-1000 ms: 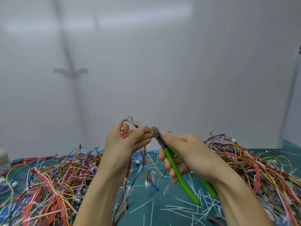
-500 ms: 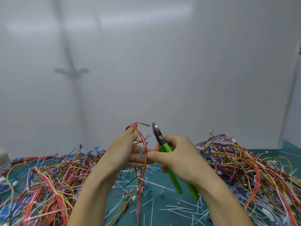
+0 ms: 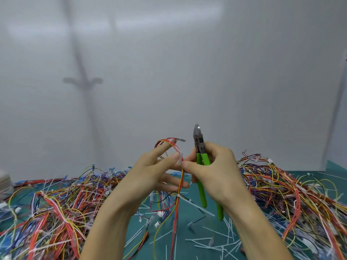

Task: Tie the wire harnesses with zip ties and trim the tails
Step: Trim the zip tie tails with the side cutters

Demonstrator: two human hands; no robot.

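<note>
head-worn view, facing forward and down, hands close

The cutters (image 3: 200,147) stand upright in the right hand (image 3: 216,171) above the mat (image 3: 319,177), with the left hand (image 3: 150,175) and its harness (image 3: 179,184) just left of them. On the mat, 2 heaps flank the cutters, the left pile (image 3: 56,212) and the right pile (image 3: 281,190), with cut tails (image 3: 216,239) between.
</note>
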